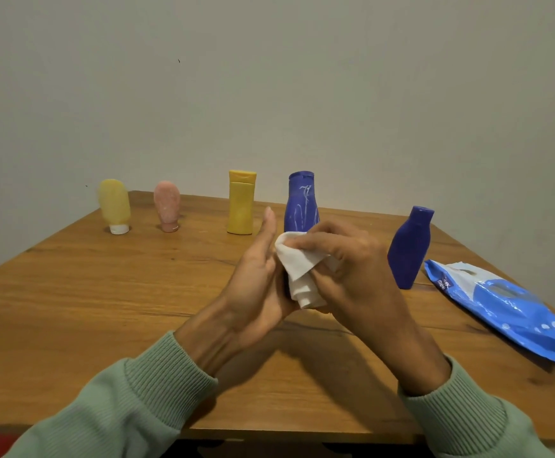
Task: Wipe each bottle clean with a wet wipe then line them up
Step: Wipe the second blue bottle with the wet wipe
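A white wet wipe [297, 272] is bunched between my hands over the middle of the table. My right hand [345, 269] grips the wipe and rubs it against the palm of my left hand [256, 279], whose fingers are straight and point up. Along the far edge stand a pale yellow tube [114, 205], a pink tube [167, 205], a yellow bottle [241, 202] and a blue bottle [301, 203] with white streaks. A second blue bottle [410, 249] stands nearer, to the right of my hands.
A blue wet-wipe pack [501, 305] lies flat at the right, just beyond the near blue bottle. The wooden table [104, 292] meets a plain wall at the back. My green sleeves cover both forearms at the front edge.
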Available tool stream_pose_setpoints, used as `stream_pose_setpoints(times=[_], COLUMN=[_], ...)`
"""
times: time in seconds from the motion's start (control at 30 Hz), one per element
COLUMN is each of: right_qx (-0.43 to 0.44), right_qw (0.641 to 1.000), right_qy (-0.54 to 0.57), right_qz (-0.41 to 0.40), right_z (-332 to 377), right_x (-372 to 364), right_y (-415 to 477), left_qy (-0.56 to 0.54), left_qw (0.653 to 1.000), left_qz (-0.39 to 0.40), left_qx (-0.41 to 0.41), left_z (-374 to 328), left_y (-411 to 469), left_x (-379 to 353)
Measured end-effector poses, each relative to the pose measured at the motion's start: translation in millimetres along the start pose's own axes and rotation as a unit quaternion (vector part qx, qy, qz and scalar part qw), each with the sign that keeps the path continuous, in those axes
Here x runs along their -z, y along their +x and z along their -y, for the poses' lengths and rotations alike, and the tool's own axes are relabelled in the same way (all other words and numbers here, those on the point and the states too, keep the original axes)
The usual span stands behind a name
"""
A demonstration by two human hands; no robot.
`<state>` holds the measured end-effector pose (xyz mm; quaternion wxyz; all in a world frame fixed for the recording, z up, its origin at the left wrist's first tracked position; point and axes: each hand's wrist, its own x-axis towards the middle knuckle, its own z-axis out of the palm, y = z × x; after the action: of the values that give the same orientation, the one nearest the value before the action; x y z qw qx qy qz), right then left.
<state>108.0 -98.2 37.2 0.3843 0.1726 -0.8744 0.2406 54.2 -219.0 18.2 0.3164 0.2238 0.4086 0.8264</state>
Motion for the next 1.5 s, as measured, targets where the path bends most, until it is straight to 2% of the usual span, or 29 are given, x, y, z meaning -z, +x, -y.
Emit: stream_pose_setpoints(times=[0.1, 0.17, 0.23, 0.33, 0.4, 0.5, 0.57, 0.63, 0.67, 0.8, 0.83, 0.87, 0.97, 1.0, 1.1, 1.17, 1.4, 1.5], right_qx=[-0.010, -0.004, 0.003, 0.004, -0.008, -0.046, -0.042, -0.029, -0.027, -0.065, -0.073, -0.074, -0.067, -0.065, -0.084, -0.105, -0.128, -0.107], right_qw=[0.995, 0.990, 0.994, 1.000, 0.999, 0.997, 0.988, 0.981, 0.983, 0.997, 0.997, 0.996, 0.988, 0.988, 0.994, 0.991, 0.973, 0.976], right_qy=[0.005, 0.009, 0.017, 0.016, -0.004, 0.010, 0.007, -0.005, -0.004, 0.024, 0.025, 0.025, 0.032, 0.034, 0.057, 0.080, 0.072, 0.069], right_qz=[0.101, 0.138, 0.109, -0.003, -0.032, 0.059, 0.147, 0.190, 0.181, 0.038, 0.025, 0.036, 0.133, 0.139, 0.047, 0.020, 0.177, 0.175], right_z=[1.2, 0.1, -1.7, -7.3, -10.6, -5.9, -1.0, 0.7, 0.0, -8.4, -9.5, -9.8, -8.8, -9.1, -13.2, -13.9, -7.0, -3.1], right_x=[7.1, 10.4, 11.0, 10.4, 11.5, 16.3, 18.7, 19.2, 18.5, 14.3, 14.9, 16.1, 17.9, 17.2, 15.2, 17.0, 21.3, 17.0], right_y=[2.5, 2.6, 2.8, 2.9, 3.9, 6.1, 6.0, 5.6, 5.6, 4.9, 5.2, 5.4, 5.7, 5.8, 6.9, 7.4, 6.4, 4.2], left_qy=[-0.014, -0.008, 0.018, 0.059, 0.056, 0.044, 0.006, -0.016, -0.012, 0.035, 0.032, 0.025, -0.013, -0.024, -0.020, -0.015, -0.046, -0.060], left_qw=[1.000, 1.000, 1.000, 0.998, 0.998, 0.999, 1.000, 1.000, 1.000, 0.999, 0.999, 1.000, 1.000, 0.999, 0.999, 0.999, 0.995, 0.994], left_qz=[-0.003, 0.002, 0.014, 0.024, 0.028, 0.012, 0.000, -0.006, -0.005, 0.007, 0.009, 0.006, -0.012, -0.013, -0.011, -0.017, -0.084, -0.091], left_qx=[-0.004, -0.004, 0.002, 0.006, 0.015, 0.013, 0.017, 0.020, 0.019, 0.016, 0.016, 0.017, 0.016, 0.018, 0.023, 0.022, 0.031, 0.028], left_z=[-3.4, -4.4, -1.3, 6.7, 10.5, 8.4, 3.4, 0.1, -0.3, 4.5, 4.9, 4.6, 2.6, 1.8, 1.1, 1.0, -1.4, -2.7], left_y=[0.4, 0.2, 0.0, -1.5, -0.9, 1.8, 2.8, 2.6, 2.0, 2.7, 2.7, 2.6, 2.8, 2.5, 2.1, 2.6, 3.2, 4.1], left_x=[1.4, 2.6, 2.3, -1.7, -2.3, 1.8, 4.3, 6.3, 6.6, 5.5, 4.7, 4.2, 6.9, 7.5, 6.1, 3.6, 4.7, 5.5])
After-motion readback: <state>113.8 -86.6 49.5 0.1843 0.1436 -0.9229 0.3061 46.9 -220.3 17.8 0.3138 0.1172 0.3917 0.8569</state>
